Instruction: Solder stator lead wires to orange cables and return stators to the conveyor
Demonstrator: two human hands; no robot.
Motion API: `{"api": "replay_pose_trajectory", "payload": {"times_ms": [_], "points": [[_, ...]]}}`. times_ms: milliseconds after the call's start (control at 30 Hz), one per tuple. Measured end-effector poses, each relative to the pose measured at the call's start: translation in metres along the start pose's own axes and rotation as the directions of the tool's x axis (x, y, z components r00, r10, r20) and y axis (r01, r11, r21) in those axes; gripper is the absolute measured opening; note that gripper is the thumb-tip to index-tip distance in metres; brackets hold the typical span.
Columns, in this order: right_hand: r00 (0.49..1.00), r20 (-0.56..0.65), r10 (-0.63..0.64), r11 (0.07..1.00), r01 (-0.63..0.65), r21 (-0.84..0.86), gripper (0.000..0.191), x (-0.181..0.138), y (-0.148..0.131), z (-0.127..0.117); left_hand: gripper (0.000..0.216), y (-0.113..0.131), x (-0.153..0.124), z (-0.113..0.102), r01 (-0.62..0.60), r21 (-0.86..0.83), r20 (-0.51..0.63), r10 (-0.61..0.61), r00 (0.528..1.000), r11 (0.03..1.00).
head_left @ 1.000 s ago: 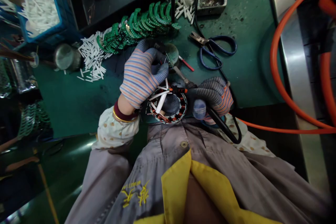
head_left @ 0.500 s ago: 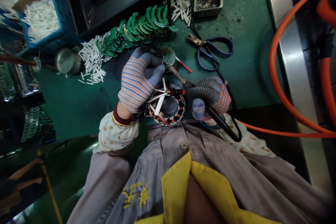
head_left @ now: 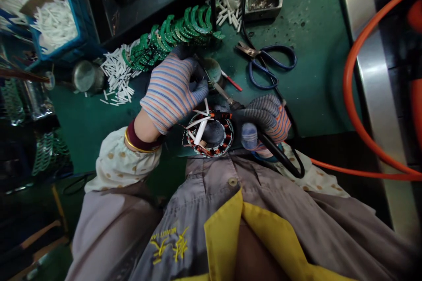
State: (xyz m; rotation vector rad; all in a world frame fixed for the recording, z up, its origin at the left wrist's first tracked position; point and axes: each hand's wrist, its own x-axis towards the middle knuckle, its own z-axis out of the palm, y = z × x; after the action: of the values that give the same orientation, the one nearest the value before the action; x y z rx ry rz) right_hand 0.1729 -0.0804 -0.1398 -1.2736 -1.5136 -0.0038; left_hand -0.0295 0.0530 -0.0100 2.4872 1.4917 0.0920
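My right hand, in a striped glove with dark fingers, grips a soldering iron whose tip points up and left. Its tip lies by a small round tin. My left hand, also gloved, has thumb and fingers closed together beside that tip, pinching what looks like a thin wire; the fingers partly hide it. Below both hands a ring-shaped motor stator with copper windings rests at the bench edge, against my clothing. White sleeves on its leads stick out across the ring.
Green curved circuit boards stand in a row behind my left hand, beside loose white tubes. Scissors, a red-and-white stick and a metal tray lie right of them. A blue bin and orange hose flank the bench.
My left hand has turned at the wrist, and its wrist and forearm have shifted left, with the fingertips still near the iron's tip. My right hand, iron and stator look nearly unchanged.
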Motion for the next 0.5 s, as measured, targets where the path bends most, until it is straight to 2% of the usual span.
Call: {"api": "replay_pose_trajectory", "payload": {"times_ms": [100, 300, 400, 500], "points": [[0.999, -0.033, -0.019, 0.997, 0.022, 0.068, 0.053, 0.002, 0.000, 0.000, 0.013, -0.003, -0.001, 0.004, 0.008, -0.019, -0.003, -0.008, 1.000, 1.000], [0.998, -0.042, -0.037, 0.986, 0.043, 0.161, 0.040, 0.007, 0.000, 0.001, 0.018, -0.002, -0.009, 0.012, 0.015, -0.099, -0.082, -0.023, 0.996, 0.995], [0.993, -0.091, -0.074, 0.982, 0.089, 0.167, 0.036, 0.011, -0.002, 0.003, 0.012, 0.003, -0.011, 0.013, 0.029, -0.075, -0.090, -0.036, 0.995, 0.997], [0.991, -0.115, -0.063, 0.984, 0.081, 0.158, 0.035, 0.012, -0.001, 0.004, 0.008, 0.006, -0.013, 0.015, 0.030, -0.032, -0.119, -0.033, 0.992, 0.999]]}}
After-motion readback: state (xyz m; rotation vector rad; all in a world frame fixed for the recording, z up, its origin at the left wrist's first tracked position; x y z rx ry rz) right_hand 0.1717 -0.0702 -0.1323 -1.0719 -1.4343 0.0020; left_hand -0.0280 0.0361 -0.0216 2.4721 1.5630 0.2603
